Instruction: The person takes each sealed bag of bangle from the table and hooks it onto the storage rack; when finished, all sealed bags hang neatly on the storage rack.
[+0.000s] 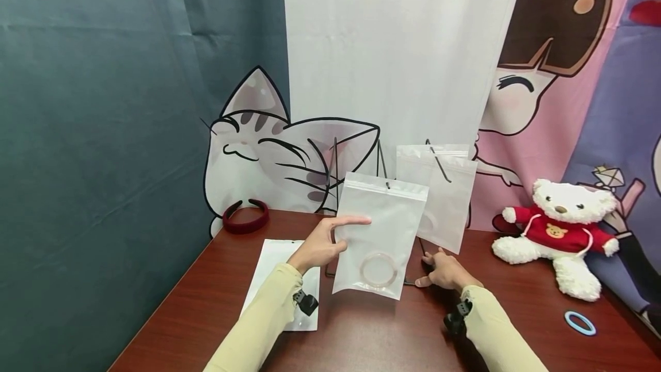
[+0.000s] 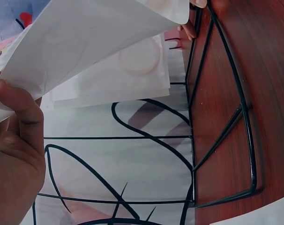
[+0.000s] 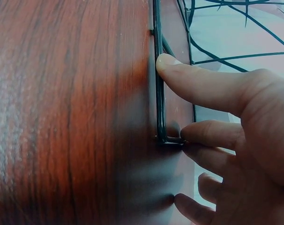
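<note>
A white zip-lock bag (image 1: 382,217) hangs by its top hole on a hook of a black wire display rack (image 2: 249,140). A pale ring (image 1: 378,270) shows through its lower part. At the bag's left edge, my left hand (image 1: 320,243) holds it, with the index finger stretched across the front and the thumb below. In the left wrist view the edge runs into this hand (image 2: 15,154). My right hand (image 1: 445,271) grips the rack's front right base corner. Its thumb (image 3: 193,84) lies on the front bar, with a finger at the short side bar.
More bags (image 1: 449,205) hang on the rack's right side. Another white bag (image 1: 258,271) lies flat on the table under my left forearm. A dark red headband (image 1: 247,227) sits back left. At right are a white teddy bear (image 1: 560,234) in a red top and a blue ring (image 1: 580,323).
</note>
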Demonstrator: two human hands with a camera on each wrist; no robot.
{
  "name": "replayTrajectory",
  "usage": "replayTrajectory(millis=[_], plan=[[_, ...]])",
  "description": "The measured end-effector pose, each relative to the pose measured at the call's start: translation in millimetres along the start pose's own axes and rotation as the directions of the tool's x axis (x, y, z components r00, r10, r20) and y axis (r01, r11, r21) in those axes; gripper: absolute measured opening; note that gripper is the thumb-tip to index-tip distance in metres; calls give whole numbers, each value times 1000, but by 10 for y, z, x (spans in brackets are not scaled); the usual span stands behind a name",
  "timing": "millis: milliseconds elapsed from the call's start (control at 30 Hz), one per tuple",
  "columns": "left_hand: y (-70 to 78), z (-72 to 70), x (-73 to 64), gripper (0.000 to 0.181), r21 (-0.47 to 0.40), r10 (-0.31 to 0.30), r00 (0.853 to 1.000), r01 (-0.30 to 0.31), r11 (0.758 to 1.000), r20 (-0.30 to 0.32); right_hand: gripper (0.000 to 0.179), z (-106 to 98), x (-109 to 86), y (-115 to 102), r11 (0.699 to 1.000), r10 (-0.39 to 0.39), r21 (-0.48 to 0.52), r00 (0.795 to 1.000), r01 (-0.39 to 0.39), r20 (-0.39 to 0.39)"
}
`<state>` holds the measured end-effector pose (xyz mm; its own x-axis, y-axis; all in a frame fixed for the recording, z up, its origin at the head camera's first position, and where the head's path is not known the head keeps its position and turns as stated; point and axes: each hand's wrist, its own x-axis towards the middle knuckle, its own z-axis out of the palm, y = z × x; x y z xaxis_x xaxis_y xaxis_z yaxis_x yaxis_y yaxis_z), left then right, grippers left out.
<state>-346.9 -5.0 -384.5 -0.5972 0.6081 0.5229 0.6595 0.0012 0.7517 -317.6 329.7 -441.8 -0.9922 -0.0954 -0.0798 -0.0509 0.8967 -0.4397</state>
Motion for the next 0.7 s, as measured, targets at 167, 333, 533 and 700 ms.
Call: replayTrajectory(millis=[167, 333, 533, 700], plan=[[-22, 4, 20, 70, -11, -6, 1000, 6, 1000, -1, 79, 6, -1, 6, 1000, -3, -18, 1000, 3, -6], [-42, 2, 41, 72, -1, -10, 1000, 10, 1000, -5, 78, 5, 5, 0, 1000, 0, -22, 1000, 0, -11], [-65, -3, 77, 73, 10, -34, 999, 34, 999, -14, 77, 4, 2, -8, 1000, 6, -10, 1000, -7, -14], [-87, 7, 110, 73, 0, -63, 998, 63, 998, -19, 78, 9, -4, -10, 1000, 12, 12, 1000, -12, -21]])
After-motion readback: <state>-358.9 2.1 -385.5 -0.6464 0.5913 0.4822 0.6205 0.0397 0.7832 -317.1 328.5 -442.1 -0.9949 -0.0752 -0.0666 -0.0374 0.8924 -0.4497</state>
